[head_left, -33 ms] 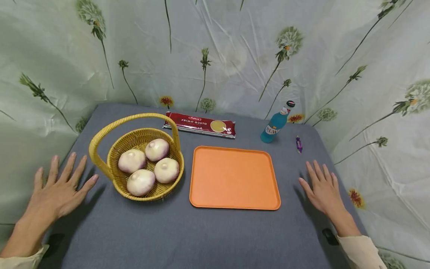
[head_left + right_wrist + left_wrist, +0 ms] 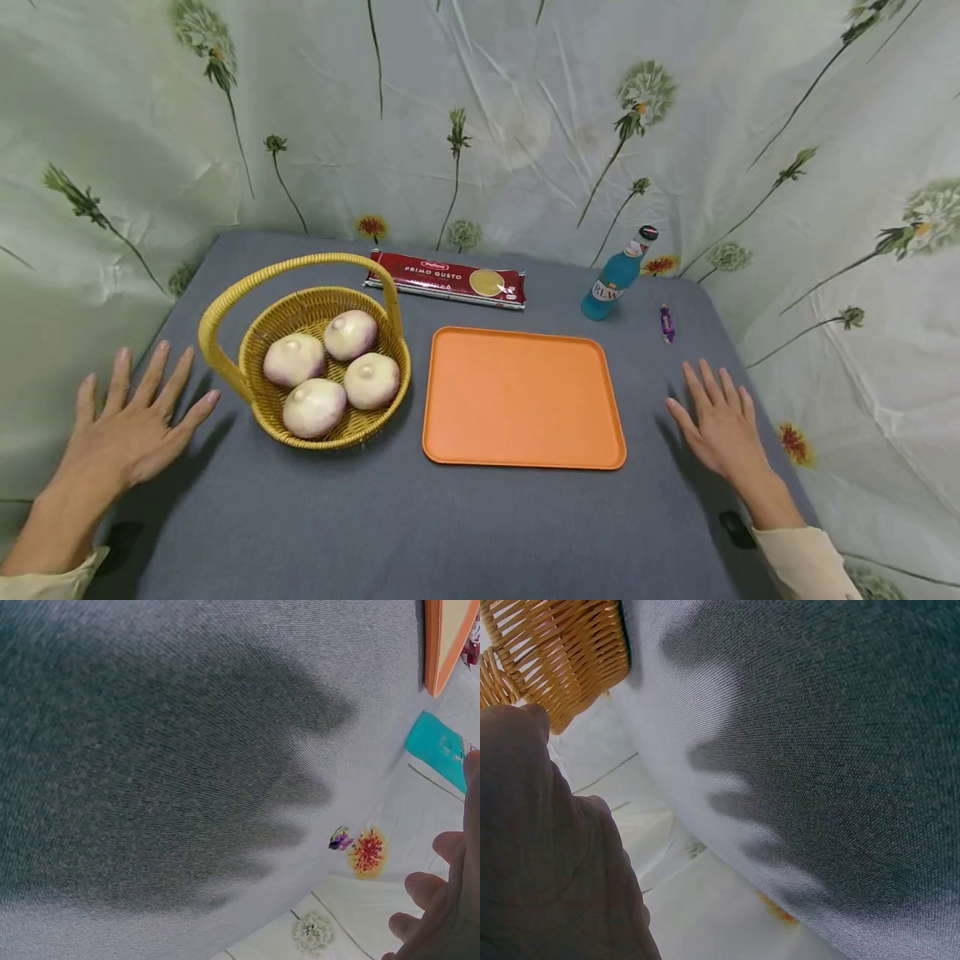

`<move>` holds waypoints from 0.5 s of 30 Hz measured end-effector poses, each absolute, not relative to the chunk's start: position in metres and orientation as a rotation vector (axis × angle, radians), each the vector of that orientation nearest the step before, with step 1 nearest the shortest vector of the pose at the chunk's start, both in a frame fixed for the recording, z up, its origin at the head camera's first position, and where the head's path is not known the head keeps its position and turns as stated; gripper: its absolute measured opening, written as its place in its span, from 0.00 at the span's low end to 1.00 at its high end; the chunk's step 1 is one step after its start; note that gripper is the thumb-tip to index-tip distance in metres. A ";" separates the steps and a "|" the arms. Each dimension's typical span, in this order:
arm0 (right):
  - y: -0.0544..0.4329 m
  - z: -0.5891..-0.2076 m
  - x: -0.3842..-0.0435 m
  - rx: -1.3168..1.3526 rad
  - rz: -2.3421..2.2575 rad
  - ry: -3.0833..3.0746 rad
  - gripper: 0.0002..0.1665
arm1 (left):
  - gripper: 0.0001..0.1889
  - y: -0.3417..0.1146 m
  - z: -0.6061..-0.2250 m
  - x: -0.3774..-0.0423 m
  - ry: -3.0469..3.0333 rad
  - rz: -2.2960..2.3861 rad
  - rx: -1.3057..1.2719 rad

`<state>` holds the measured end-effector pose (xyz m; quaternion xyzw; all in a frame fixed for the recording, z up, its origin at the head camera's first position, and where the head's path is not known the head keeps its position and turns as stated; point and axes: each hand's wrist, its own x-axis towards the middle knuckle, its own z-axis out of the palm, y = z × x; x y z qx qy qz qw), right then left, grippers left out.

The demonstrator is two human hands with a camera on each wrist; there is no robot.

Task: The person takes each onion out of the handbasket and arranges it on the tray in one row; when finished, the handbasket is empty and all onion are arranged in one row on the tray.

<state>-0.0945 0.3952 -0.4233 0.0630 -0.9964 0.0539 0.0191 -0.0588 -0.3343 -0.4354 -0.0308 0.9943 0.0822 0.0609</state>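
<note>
My left hand (image 2: 135, 433) hovers over the table's left side with its fingers spread, holding nothing. Just right of it stands a yellow wicker basket (image 2: 251, 367) with a tall handle, and several white-purple bulbs that look like turnips or onions (image 2: 315, 407) lie inside. On the right, my right hand (image 2: 722, 427) is also spread above the table and holds nothing. Beyond its fingertips lies a small purple wrapped candy (image 2: 667, 323). Between basket and right hand an orange tray (image 2: 525, 400) lies flat. Both hands cast shadows on the cloth in the wrist views.
Behind the tray lies a red spaghetti packet (image 2: 450, 279), partly behind the basket handle. A blue bottle (image 2: 611, 279) stands at the back right. The grey tablecloth (image 2: 450, 533) meets a flower-printed curtain (image 2: 525, 125) at the back and sides.
</note>
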 end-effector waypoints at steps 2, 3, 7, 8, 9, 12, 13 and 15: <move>0.394 -0.424 -0.096 0.200 0.163 -3.094 0.41 | 0.46 -0.336 -0.435 -0.059 3.006 0.246 -0.100; 0.394 -0.424 -0.097 0.201 0.164 -3.095 0.41 | 0.47 -0.336 -0.436 -0.059 3.006 0.248 -0.105; 0.392 -0.427 -0.099 0.205 0.164 -3.102 0.41 | 0.50 -0.340 -0.437 -0.060 2.995 0.252 -0.127; 0.392 -0.427 -0.099 0.203 0.170 -3.105 0.41 | 0.50 -0.340 -0.437 -0.061 2.994 0.255 -0.131; 0.392 -0.427 -0.099 0.201 0.171 -3.106 0.41 | 0.51 -0.340 -0.437 -0.061 2.994 0.260 -0.130; 0.391 -0.430 -0.099 0.199 0.166 -3.115 0.41 | 0.54 -0.339 -0.437 -0.063 2.993 0.268 -0.124; 0.391 -0.431 -0.100 0.198 0.166 -3.120 0.42 | 0.55 -0.339 -0.437 -0.063 2.994 0.272 -0.123; 0.390 -0.432 -0.100 0.198 0.173 -3.123 0.42 | 0.57 -0.338 -0.436 -0.063 3.002 0.277 -0.119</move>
